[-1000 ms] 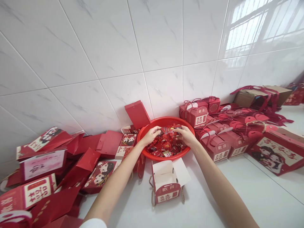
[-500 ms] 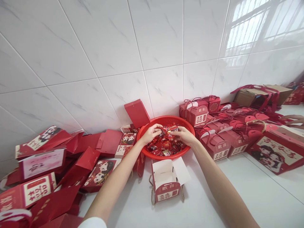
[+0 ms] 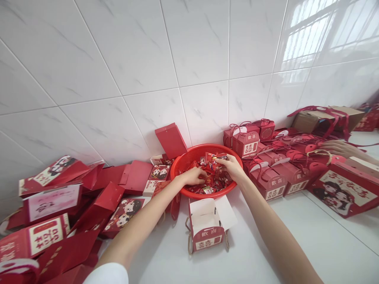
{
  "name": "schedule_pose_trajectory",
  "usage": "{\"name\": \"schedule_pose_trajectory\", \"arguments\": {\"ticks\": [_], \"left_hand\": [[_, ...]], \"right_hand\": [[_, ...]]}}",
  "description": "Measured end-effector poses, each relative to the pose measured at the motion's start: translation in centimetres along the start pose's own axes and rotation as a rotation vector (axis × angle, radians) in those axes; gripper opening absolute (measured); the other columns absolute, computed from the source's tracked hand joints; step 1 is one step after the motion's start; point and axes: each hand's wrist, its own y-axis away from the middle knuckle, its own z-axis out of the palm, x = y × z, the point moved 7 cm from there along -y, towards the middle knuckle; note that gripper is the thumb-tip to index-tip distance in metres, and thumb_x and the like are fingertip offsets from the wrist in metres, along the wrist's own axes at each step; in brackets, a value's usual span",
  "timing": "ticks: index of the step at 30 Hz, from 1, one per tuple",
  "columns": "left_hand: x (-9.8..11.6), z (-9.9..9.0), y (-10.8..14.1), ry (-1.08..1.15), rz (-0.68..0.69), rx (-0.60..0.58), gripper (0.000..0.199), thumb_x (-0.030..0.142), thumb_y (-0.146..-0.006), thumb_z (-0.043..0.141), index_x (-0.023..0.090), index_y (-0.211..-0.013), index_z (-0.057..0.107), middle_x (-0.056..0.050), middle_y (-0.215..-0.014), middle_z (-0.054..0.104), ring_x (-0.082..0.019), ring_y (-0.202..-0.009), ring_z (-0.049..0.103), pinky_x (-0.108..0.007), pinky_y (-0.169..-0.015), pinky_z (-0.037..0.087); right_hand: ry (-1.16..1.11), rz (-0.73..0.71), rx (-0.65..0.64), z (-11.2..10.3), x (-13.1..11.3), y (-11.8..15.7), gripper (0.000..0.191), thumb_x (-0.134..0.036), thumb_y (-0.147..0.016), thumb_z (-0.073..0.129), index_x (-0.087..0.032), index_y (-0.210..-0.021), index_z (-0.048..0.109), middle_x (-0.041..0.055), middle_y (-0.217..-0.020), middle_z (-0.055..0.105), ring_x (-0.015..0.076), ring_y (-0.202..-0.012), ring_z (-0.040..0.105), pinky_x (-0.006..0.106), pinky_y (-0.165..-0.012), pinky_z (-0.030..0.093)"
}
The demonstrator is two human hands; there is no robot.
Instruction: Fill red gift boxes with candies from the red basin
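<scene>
A red plastic basket point(image 3: 177, 165) by the wall holds a pile of small wrapped candies point(image 3: 209, 179). Down among them, on the left side, my left hand point(image 3: 194, 176) has its fingers curled into the pile, so what they grip is hidden. My right hand point(image 3: 232, 166) pinches wrapped candies at the pile's right side, thumb and fingers closed. Just in front of the basket stands a red and white gift box point(image 3: 207, 236) with its lid folded up, its white inside showing and twine handles hanging at both sides.
Flat and folded red boxes point(image 3: 109, 177) heap up on the left. Closed gift boxes point(image 3: 272, 183) with cords stand in rows on the right, beside a larger box point(image 3: 345, 189). Another person's hand point(image 3: 340, 148) rests over them. A tiled wall point(image 3: 204, 110) rises behind.
My left hand has moved right and down into the candies. My right hand has shifted slightly right. The other person's hand has reached left over the closed boxes.
</scene>
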Motion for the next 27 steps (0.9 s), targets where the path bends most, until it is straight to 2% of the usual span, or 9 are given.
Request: {"name": "schedule_pose_trajectory", "arguments": {"ticks": [5,8,12,15,17,19,22,24,27], "left_hand": [[-0.3,0.8,-0.8,-0.115,-0.049,-0.082,0.008,0.030,-0.077,0.068,0.024,-0.077,0.073,-0.002,-0.068,0.071,-0.022,-0.070,0.066,-0.027,-0.071,0.045],[-0.4,1.1,-1.7,-0.158,-0.092,-0.091,0.012,0.031,-0.073,0.072,0.023,-0.064,0.067,-0.002,-0.061,0.066,-0.023,-0.067,0.064,-0.029,-0.070,0.044],[-0.1,1.4,-2.5,-0.167,-0.142,-0.083,0.026,0.022,-0.064,0.076,0.021,-0.048,0.054,-0.001,-0.051,0.058,-0.022,-0.059,0.060,-0.030,-0.064,0.043],[0.6,0.3,-2.0,-0.139,-0.149,-0.026,0.026,0.023,-0.065,0.075,0.020,-0.050,0.054,0.000,-0.050,0.056,-0.020,-0.056,0.057,-0.029,-0.061,0.042],[1.6,-1.1,-1.1,-0.119,-0.133,0.056,0.019,0.029,-0.074,0.069,0.018,-0.061,0.061,-0.001,-0.061,0.063,-0.019,-0.063,0.060,-0.028,-0.064,0.044],[2.9,-2.7,0.5,-0.072,-0.097,0.170,0.020,0.035,-0.083,0.062,0.017,-0.074,0.065,-0.003,-0.075,0.069,-0.020,-0.074,0.062,-0.028,-0.071,0.046],[5.5,-4.7,4.0,0.145,-0.006,0.338,0.026,0.042,-0.085,0.062,0.017,-0.078,0.065,-0.002,-0.081,0.070,-0.019,-0.079,0.063,-0.029,-0.076,0.048],[7.0,-5.1,6.6,0.283,0.022,0.370,0.025,0.042,-0.083,0.066,0.018,-0.078,0.066,-0.002,-0.079,0.070,-0.019,-0.078,0.064,-0.029,-0.077,0.049],[9.3,-4.8,10.1,0.327,0.054,0.328,0.022,0.040,-0.081,0.071,0.019,-0.088,0.069,-0.003,-0.090,0.072,-0.019,-0.087,0.066,-0.030,-0.083,0.051]], "right_hand": [[-0.002,-0.002,-0.014,0.1,-0.1,0.0,0.025,-0.027,-0.054,0.084,-0.018,-0.066,0.064,-0.0009,-0.060,0.065,0.0124,-0.050,0.059,0.022,-0.043,0.044],[-0.010,-0.007,-0.026,0.2,0.0,-0.1,0.027,-0.028,-0.055,0.085,-0.018,-0.069,0.064,-0.0010,-0.062,0.066,0.0124,-0.050,0.059,0.022,-0.043,0.044],[-0.005,-0.011,-0.011,0.1,0.1,0.0,0.028,-0.029,-0.054,0.085,-0.018,-0.069,0.064,-0.0009,-0.061,0.067,0.0118,-0.049,0.059,0.022,-0.044,0.045],[-0.019,-0.020,0.013,0.1,-0.1,0.3,0.029,-0.028,-0.054,0.085,-0.017,-0.072,0.066,-0.0008,-0.064,0.068,0.0113,-0.051,0.059,0.021,-0.045,0.045],[-0.043,-0.021,0.015,0.2,-0.5,0.5,0.031,-0.029,-0.052,0.085,-0.016,-0.073,0.066,-0.0006,-0.066,0.069,0.0113,-0.052,0.060,0.021,-0.046,0.046],[-0.071,-0.017,0.000,0.5,-1.1,0.8,0.033,-0.030,-0.051,0.086,-0.016,-0.072,0.066,-0.0004,-0.066,0.069,0.0112,-0.051,0.059,0.021,-0.047,0.046],[-0.113,-0.036,-0.052,1.2,-2.8,1.7,0.036,-0.034,-0.051,0.087,-0.016,-0.075,0.068,0.0003,-0.069,0.070,0.0115,-0.053,0.059,0.023,-0.050,0.048],[-0.131,-0.072,-0.089,1.7,-4.3,2.6,0.038,-0.034,-0.051,0.088,-0.016,-0.078,0.069,0.0008,-0.074,0.071,0.0122,-0.058,0.061,0.023,-0.053,0.048],[-0.083,-0.127,-0.158,2.3,-6.6,4.6,0.037,-0.035,-0.055,0.087,-0.017,-0.082,0.070,0.0000,-0.074,0.069,0.0121,-0.059,0.059,0.023,-0.053,0.046]]}}
